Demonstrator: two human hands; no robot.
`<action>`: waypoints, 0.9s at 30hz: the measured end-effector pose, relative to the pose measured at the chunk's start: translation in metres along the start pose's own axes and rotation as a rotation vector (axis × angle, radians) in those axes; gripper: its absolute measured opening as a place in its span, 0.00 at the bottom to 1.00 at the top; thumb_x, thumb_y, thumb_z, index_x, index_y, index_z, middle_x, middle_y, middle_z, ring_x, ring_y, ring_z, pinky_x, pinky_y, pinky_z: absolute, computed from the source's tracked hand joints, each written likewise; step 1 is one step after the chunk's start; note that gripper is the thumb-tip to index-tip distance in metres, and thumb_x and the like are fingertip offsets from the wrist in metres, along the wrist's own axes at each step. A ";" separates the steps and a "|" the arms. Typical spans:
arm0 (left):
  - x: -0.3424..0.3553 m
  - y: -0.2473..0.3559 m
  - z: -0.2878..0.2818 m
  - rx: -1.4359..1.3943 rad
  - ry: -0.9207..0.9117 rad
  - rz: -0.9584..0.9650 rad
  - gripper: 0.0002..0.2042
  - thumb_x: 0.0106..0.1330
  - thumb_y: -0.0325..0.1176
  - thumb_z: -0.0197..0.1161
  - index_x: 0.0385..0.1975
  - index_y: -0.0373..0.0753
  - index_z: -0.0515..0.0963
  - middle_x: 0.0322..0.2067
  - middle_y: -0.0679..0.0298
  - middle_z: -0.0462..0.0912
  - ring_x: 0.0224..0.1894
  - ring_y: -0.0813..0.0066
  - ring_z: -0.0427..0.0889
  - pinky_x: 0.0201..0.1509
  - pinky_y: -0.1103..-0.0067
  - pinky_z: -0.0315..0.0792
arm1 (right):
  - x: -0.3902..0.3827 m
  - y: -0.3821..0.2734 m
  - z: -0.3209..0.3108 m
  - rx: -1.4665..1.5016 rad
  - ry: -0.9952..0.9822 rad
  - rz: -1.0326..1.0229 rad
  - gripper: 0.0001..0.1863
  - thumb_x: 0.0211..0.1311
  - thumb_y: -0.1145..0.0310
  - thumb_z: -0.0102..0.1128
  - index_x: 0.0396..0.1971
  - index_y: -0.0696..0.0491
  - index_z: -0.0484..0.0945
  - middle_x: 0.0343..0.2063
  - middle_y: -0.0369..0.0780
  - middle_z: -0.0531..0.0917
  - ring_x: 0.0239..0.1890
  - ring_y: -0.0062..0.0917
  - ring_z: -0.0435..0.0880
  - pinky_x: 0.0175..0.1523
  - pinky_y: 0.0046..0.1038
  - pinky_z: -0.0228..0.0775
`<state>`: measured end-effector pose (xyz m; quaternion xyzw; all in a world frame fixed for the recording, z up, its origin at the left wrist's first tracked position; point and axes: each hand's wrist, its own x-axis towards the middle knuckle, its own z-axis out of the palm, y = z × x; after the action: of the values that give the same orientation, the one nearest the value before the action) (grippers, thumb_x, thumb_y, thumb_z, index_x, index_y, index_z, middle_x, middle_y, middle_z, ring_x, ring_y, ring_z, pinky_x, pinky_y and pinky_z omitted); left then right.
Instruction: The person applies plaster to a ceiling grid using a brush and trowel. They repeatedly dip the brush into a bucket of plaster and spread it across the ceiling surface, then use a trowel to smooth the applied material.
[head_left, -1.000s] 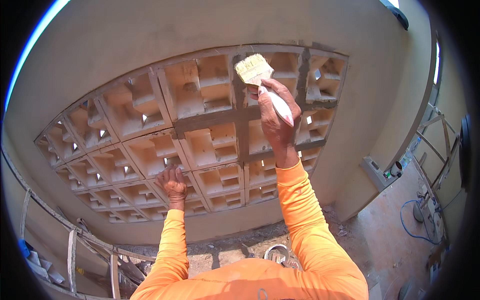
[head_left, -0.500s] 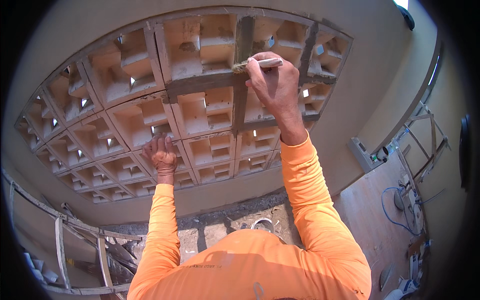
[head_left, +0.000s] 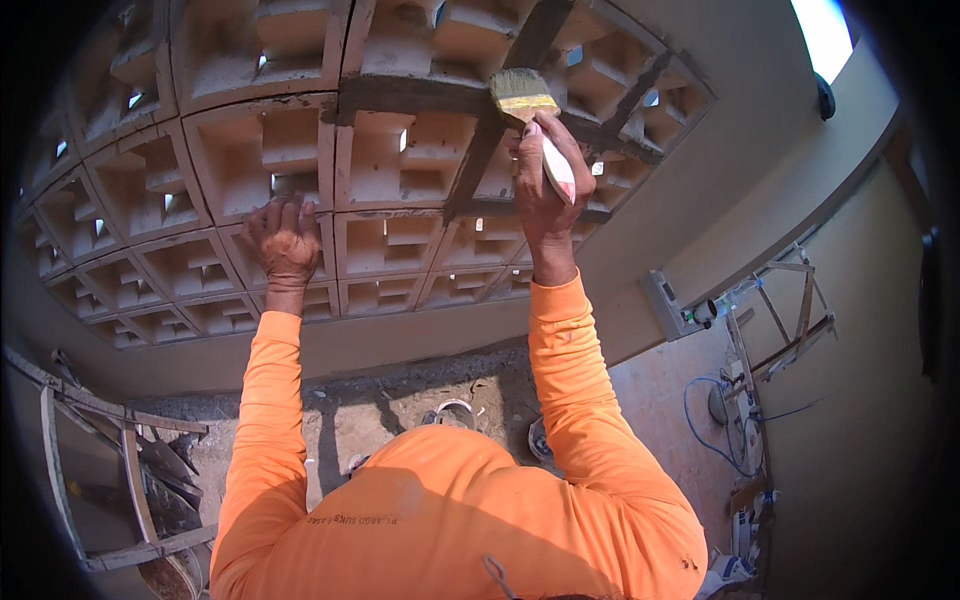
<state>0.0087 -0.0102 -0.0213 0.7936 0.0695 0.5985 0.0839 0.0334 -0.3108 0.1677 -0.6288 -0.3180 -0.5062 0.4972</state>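
My right hand is closed on a paintbrush with a pale handle, its bristles raised against a dark grey mortar joint between pale blocks of the openwork screen. My left hand rests lower and further left, fingers curled over the edge of a block in the screen. Dark grey joints run around several blocks at the upper right; joints on the left look lighter and narrower. Both forearms are in orange sleeves.
A metal frame stands at the lower left, another at the right. A grey ledge holds small items. Below lie rubble-strewn ground, a round bucket, a blue hose and a pale floor slab.
The view has shifted, so the screen and both arms sit higher in the picture. The brush moved from raised, to lying sideways on the joint, to bristles upward again.
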 end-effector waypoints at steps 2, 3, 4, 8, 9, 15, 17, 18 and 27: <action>-0.002 0.001 -0.001 -0.008 -0.003 -0.013 0.11 0.69 0.43 0.61 0.42 0.47 0.85 0.43 0.71 0.83 0.50 0.68 0.73 0.63 0.63 0.61 | -0.022 -0.009 -0.007 -0.040 -0.063 0.080 0.09 0.66 0.75 0.63 0.42 0.65 0.83 0.33 0.46 0.88 0.29 0.24 0.90 0.33 0.23 0.81; -0.001 0.000 0.000 0.005 0.015 -0.003 0.11 0.69 0.43 0.61 0.42 0.47 0.85 0.43 0.71 0.83 0.50 0.68 0.73 0.62 0.64 0.61 | -0.022 -0.014 -0.014 -0.134 -0.128 0.160 0.08 0.66 0.73 0.63 0.37 0.64 0.84 0.28 0.44 0.88 0.27 0.22 0.89 0.28 0.21 0.79; 0.000 0.000 0.000 0.014 0.024 -0.002 0.11 0.69 0.43 0.62 0.41 0.47 0.85 0.43 0.71 0.83 0.50 0.68 0.73 0.62 0.64 0.61 | -0.016 -0.016 -0.016 -0.109 -0.153 0.279 0.09 0.66 0.70 0.64 0.33 0.62 0.84 0.21 0.40 0.87 0.23 0.19 0.88 0.25 0.21 0.77; 0.000 -0.001 0.000 0.013 -0.015 0.010 0.11 0.69 0.44 0.62 0.41 0.46 0.84 0.44 0.71 0.83 0.50 0.68 0.73 0.63 0.64 0.61 | 0.078 -0.009 -0.005 -0.174 -0.205 0.101 0.08 0.64 0.69 0.65 0.32 0.60 0.84 0.15 0.38 0.84 0.18 0.21 0.85 0.28 0.22 0.77; 0.000 -0.001 0.000 0.037 -0.015 0.011 0.11 0.69 0.44 0.61 0.41 0.46 0.84 0.44 0.71 0.83 0.51 0.68 0.73 0.64 0.64 0.61 | 0.093 -0.010 -0.006 -0.210 -0.133 0.045 0.07 0.63 0.71 0.64 0.33 0.60 0.84 0.19 0.39 0.84 0.21 0.23 0.86 0.31 0.24 0.77; -0.005 0.001 0.007 0.061 -0.028 -0.030 0.11 0.74 0.41 0.57 0.42 0.44 0.83 0.45 0.67 0.84 0.51 0.64 0.74 0.65 0.61 0.62 | 0.125 -0.002 -0.010 -0.017 0.014 -0.339 0.09 0.66 0.70 0.62 0.37 0.61 0.84 0.25 0.41 0.86 0.25 0.23 0.86 0.31 0.23 0.77; -0.005 0.001 0.008 0.043 -0.007 -0.035 0.12 0.74 0.41 0.56 0.43 0.43 0.83 0.45 0.65 0.84 0.51 0.62 0.74 0.65 0.61 0.62 | 0.092 0.014 -0.013 0.053 -0.010 -0.266 0.10 0.67 0.68 0.64 0.37 0.62 0.84 0.22 0.39 0.86 0.20 0.21 0.87 0.25 0.20 0.77; -0.005 0.002 0.010 0.031 -0.020 -0.039 0.12 0.74 0.40 0.56 0.43 0.43 0.83 0.45 0.64 0.84 0.51 0.61 0.74 0.65 0.60 0.62 | 0.073 0.023 -0.023 0.035 -0.034 -0.230 0.09 0.66 0.70 0.64 0.37 0.62 0.84 0.25 0.41 0.86 0.21 0.21 0.87 0.27 0.21 0.78; -0.002 -0.001 0.010 0.110 -0.079 0.030 0.14 0.77 0.40 0.52 0.44 0.40 0.82 0.44 0.60 0.83 0.50 0.57 0.76 0.65 0.62 0.63 | 0.119 0.077 -0.138 0.261 0.317 -0.058 0.11 0.68 0.72 0.61 0.44 0.64 0.83 0.30 0.42 0.87 0.26 0.23 0.88 0.33 0.22 0.81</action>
<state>0.0177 -0.0101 -0.0260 0.8210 0.0873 0.5631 0.0338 0.0925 -0.4771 0.2573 -0.4622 -0.3166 -0.5674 0.6035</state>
